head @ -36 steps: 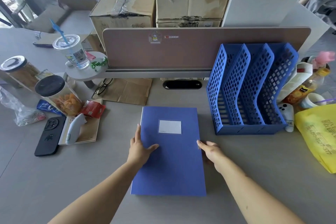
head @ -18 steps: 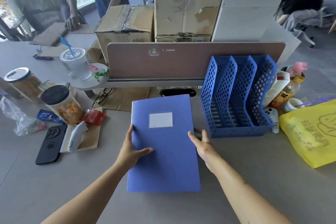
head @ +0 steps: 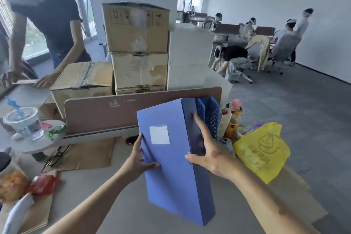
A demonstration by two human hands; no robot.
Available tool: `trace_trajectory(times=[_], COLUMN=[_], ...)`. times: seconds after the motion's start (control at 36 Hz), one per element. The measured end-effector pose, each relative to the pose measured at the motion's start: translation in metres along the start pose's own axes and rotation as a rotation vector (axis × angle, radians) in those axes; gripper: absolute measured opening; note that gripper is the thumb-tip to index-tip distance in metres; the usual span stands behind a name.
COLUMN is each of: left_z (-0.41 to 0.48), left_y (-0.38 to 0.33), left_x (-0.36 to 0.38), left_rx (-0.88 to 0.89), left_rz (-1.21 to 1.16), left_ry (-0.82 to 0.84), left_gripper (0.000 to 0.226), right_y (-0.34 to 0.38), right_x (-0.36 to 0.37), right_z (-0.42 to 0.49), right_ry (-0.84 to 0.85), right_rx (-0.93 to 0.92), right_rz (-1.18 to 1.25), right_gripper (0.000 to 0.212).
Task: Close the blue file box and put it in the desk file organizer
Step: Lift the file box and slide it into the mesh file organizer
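Both hands hold the blue file box (head: 171, 159) off the table (head: 106, 201), closed and tipped up on end. The left hand (head: 137, 163) clamps its left edge, thumb across the front; the right hand (head: 209, 155) presses flat against the dark spine. The box's long axis runs nearly upright, leaning away. The blue organizer (head: 209, 116) stands just behind and to the right, nearer the right hand, so the box probably has to travel forward and right, spine kept parallel to the slots.
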State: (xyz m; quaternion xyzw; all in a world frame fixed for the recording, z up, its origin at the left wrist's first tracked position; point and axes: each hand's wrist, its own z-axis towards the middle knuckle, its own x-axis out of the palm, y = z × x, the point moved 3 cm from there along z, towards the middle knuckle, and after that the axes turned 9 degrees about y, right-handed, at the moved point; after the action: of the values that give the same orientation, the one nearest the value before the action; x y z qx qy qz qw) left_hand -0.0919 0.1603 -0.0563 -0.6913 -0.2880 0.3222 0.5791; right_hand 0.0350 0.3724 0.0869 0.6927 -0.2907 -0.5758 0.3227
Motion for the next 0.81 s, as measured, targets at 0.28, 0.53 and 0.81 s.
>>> trace_trajectory(times=[0.28,0.53,0.81], left_z=[0.05,0.097,0.139], left_y=[-0.061,-0.122,-0.141], left_x=[0.067,0.086,0.063], left_rx=[-0.198,-0.233,-0.193], left_rz=[0.032,-0.003,0.091], left_ry=[0.125,0.265,0.353], left_gripper=[0.117,0.109,0.147], right_y=[-0.009,-0.024,-0.049], right_x=[-0.032,-0.034,-0.026], right_z=[-0.033,-0.015,0.025], right_ry=[-0.37,-0.555,-0.604], right_rx=[0.029,0.044,0.023], right_rz=[-0.217,-0.252,-0.23], right_gripper=[0.089,0.092,0.09])
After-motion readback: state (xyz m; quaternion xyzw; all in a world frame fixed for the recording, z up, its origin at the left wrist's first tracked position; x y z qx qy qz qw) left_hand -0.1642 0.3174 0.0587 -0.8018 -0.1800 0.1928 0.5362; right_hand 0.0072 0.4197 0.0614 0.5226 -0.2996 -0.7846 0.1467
